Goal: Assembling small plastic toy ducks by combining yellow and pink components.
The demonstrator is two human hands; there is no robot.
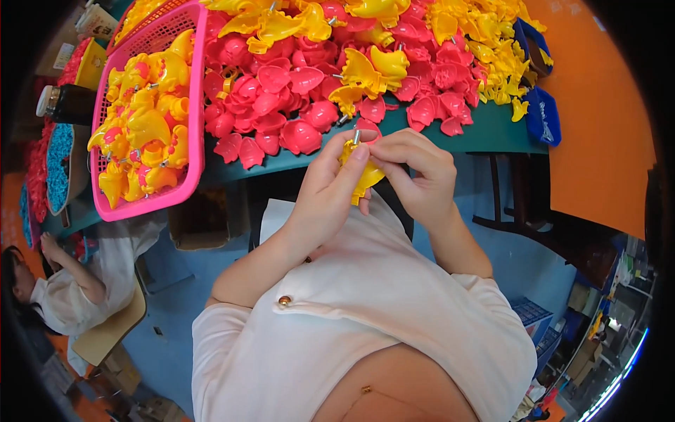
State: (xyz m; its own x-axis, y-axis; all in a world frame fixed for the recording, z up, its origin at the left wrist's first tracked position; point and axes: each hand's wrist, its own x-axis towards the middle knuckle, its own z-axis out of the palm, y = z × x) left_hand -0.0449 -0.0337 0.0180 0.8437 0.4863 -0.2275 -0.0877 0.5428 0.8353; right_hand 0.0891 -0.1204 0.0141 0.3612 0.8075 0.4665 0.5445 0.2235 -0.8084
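My left hand (325, 181) is closed around a yellow plastic shell piece (367, 181), which it holds up just off the near table edge. A short metal pin (356, 136) stands out at the top of this piece, beside my left thumb. The fingers of my right hand (422, 169) are pinched together against the piece's upper right side. Whatever lies between those fingertips is hidden. Just beyond my fingers shows a pink-red cupped piece (368, 128); whether it is held or lies on the table, I cannot tell.
Heaps of pink-red cupped pieces (301, 136) and yellow pieces (365, 70) cover the green table (485, 130). A pink basket (194, 133) of yellow assemblies stands at left. Small blue trays (543, 116) sit at right. Another person (84, 295) sits at far left.
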